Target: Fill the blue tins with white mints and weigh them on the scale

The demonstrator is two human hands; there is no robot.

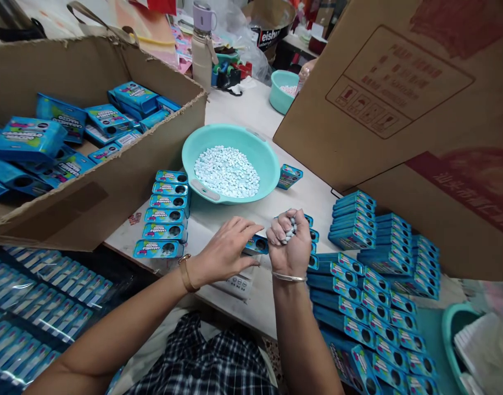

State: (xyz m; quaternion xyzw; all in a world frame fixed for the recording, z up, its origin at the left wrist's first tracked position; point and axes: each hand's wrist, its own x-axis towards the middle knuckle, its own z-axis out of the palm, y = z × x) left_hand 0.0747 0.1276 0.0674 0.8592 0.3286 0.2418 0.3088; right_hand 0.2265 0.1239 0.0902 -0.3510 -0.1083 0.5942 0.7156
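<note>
My right hand (290,236) is curled into a fist, palm up, around a handful of small pale blue candies (289,230). Beside it, my left hand (230,247) has its fingers and thumb on opposite sides of a small blue candy box (257,244), which has a round dark opening on top. A scale's panel (237,285) shows partly beneath the left hand. Beyond both hands sits a turquoise basin (189,145) with more pale candies (229,170) heaped in it. Several blue boxes stand partly hidden behind my right hand.
A column of blue boxes (165,216) lines the left; stacked boxes (375,307) fill the right. An open carton (152,142) of boxes stands left, a large carton (383,109) right. One box (290,176) stands beside the basin. Another person's hand (306,71) is near a farther basin (279,96).
</note>
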